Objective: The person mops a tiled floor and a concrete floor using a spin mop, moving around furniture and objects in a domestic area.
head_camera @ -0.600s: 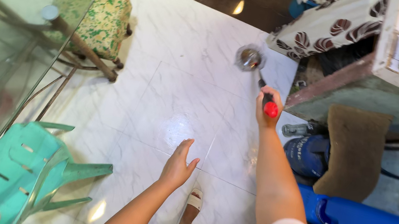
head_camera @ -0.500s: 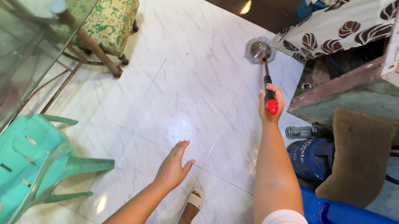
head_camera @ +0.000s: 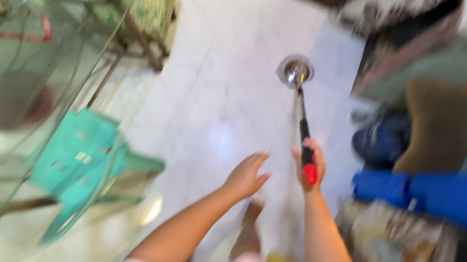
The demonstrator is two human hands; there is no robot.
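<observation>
The right hand (head_camera: pixel 308 160) is wrapped tight around the red and black handle of a long stick tool (head_camera: pixel 301 120). Its fingers are curled closed on the grip. The stick points away across the white floor (head_camera: pixel 232 99), and its round shiny metal end (head_camera: pixel 295 70) sits on the floor near the blurry furniture. The left hand (head_camera: pixel 246 175) holds nothing. Its fingers are spread loose in the air, just beside the right hand. A green plastic chair (head_camera: pixel 87 157) stands to the left under the glass worktop (head_camera: pixel 38 54).

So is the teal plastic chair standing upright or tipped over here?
Tipped over. The teal chair lies on its side on the white floor, legs pointing sideways toward the person, partly seen through the glass table.
</observation>
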